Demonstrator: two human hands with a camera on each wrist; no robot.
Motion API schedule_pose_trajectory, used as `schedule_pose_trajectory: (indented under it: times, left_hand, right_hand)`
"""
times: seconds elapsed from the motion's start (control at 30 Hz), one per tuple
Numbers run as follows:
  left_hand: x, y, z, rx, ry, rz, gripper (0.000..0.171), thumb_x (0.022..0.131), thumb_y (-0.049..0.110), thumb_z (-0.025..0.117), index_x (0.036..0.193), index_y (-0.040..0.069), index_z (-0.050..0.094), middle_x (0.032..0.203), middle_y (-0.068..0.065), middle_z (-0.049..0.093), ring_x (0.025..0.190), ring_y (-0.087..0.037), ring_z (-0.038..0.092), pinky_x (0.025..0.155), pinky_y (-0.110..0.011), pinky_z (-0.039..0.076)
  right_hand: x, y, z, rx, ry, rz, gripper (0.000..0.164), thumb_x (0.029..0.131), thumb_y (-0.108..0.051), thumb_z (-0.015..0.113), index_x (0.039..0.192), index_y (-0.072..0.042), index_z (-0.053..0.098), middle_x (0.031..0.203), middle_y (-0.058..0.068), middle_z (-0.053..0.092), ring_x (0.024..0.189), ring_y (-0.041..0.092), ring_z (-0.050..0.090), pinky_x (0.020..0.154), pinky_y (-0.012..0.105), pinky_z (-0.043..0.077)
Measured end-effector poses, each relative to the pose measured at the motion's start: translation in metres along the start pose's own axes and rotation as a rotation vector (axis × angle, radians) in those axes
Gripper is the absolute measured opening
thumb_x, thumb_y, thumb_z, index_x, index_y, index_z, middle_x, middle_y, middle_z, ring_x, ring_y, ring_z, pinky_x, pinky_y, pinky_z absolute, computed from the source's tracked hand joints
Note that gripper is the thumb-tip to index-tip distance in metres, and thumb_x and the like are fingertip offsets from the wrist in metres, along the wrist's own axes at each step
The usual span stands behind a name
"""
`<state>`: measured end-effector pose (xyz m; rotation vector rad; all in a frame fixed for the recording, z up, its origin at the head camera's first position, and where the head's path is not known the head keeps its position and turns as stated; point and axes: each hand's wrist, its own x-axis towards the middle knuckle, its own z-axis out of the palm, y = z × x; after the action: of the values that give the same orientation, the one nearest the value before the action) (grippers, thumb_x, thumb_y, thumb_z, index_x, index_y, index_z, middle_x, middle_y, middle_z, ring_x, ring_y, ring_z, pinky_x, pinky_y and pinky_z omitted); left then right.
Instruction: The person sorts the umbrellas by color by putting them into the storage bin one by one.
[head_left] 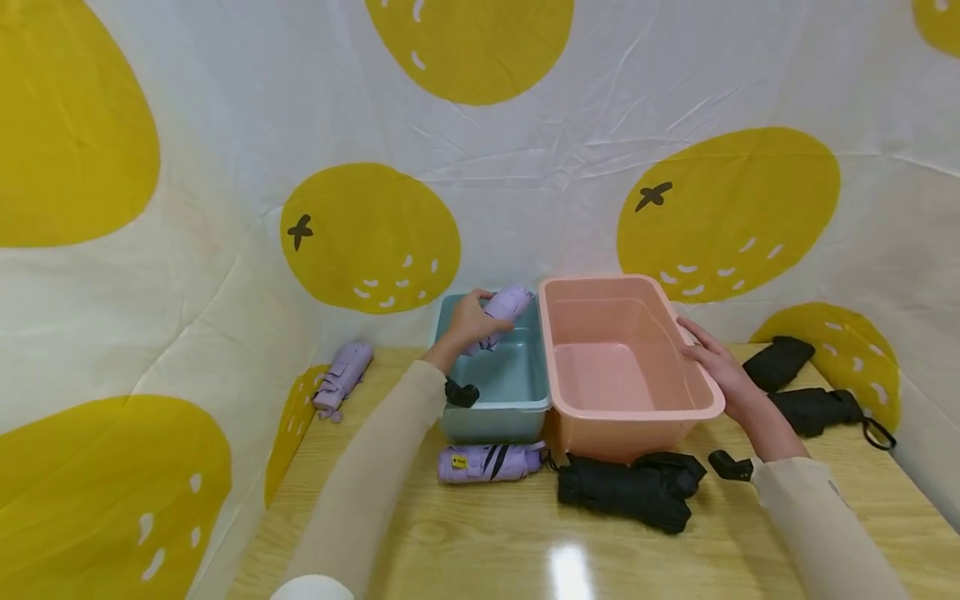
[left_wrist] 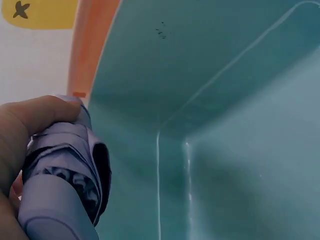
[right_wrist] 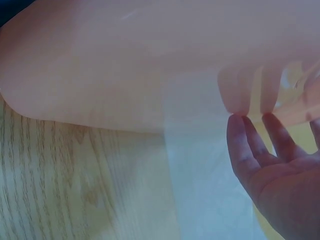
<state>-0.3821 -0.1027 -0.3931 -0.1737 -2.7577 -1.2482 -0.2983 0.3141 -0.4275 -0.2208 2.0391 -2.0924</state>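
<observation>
My left hand (head_left: 467, 323) grips a folded lilac umbrella (head_left: 510, 302) over the teal plastic bin (head_left: 493, 423). In the left wrist view, the thumb lies along the umbrella's (left_wrist: 57, 200) bunched fabric, close to the bin's inner wall. To the right, a pink plastic bin (head_left: 630, 432) stands against the teal one, and only bare walls and floor show inside it. My right hand (head_left: 712, 362) is at the pink bin's right rim. Seen from the right wrist, its extended fingertips (right_wrist: 237, 125) touch the glossy outer wall, which mirrors them.
In front of the bins lie another lilac umbrella (head_left: 495, 463) and a black folded umbrella (head_left: 630, 492). A third lilac umbrella (head_left: 345, 377) rests at the left by the cloth wall. Two black folded bundles (head_left: 780, 362) lie on the wooden table (head_left: 480, 542) beyond my right wrist. Patterned cloth (head_left: 525, 208) rises behind.
</observation>
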Motion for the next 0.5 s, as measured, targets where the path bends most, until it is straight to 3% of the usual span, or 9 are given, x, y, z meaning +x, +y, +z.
schedule_pose_trajectory:
  times: [0.13,0.33,0.5]
  left_hand:
    - [0.006,-0.003,0.004,0.07,-0.009,0.013,0.07,0.07,0.031,0.086,0.127,0.007,0.054,0.11,-0.012,0.061,0.088,-0.026,0.059,0.075,-0.04,0.053]
    - [0.011,-0.004,0.011,0.136,-0.06,-0.012,0.069,0.072,0.032,0.085,0.128,0.008,0.053,0.111,-0.012,0.062,0.09,-0.026,0.058,0.078,-0.04,0.051]
    - [0.015,-0.007,0.017,0.151,-0.091,-0.018,0.067,0.074,0.028,0.084,0.129,0.008,0.053,0.115,-0.012,0.061,0.093,-0.026,0.058,0.081,-0.041,0.05]
  right_hand:
    - [0.0,0.0,-0.001,0.01,-0.01,-0.016,0.066,0.104,-0.026,0.047,0.158,-0.029,0.01,0.144,0.015,0.031,0.102,0.012,0.063,0.081,0.033,0.053]
    - [-0.002,0.0,-0.002,-0.003,-0.006,-0.006,0.066,0.104,-0.028,0.045,0.158,-0.029,0.006,0.154,0.026,0.008,0.1,0.004,0.062,0.081,0.029,0.053]
    - [0.0,0.0,-0.002,-0.021,-0.015,-0.012,0.066,0.105,-0.027,0.044,0.158,-0.027,0.005,0.157,0.027,0.002,0.102,0.003,0.06,0.082,0.028,0.052]
